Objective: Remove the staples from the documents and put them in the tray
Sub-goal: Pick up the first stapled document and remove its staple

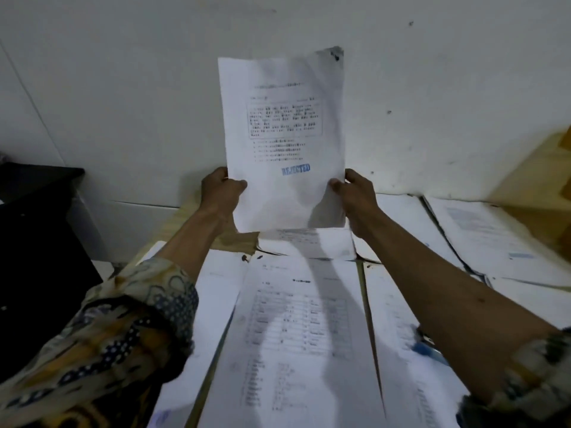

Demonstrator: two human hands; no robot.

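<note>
Currently pinching the REJECTED-stamped document (282, 143) upright above the table's (185, 220) far edge, with left hand (221, 193) clamped on its lower left edge and right hand (355, 196) on its lower right edge, thumbs in front. Below it, lying flat across the table, more printed sheets (296, 335).

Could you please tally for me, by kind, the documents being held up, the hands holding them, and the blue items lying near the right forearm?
Held document: 1
Hands pinching its lower sides: 2, left hand and right hand
Blue item beside the right forearm: 1
Total: 4
</note>
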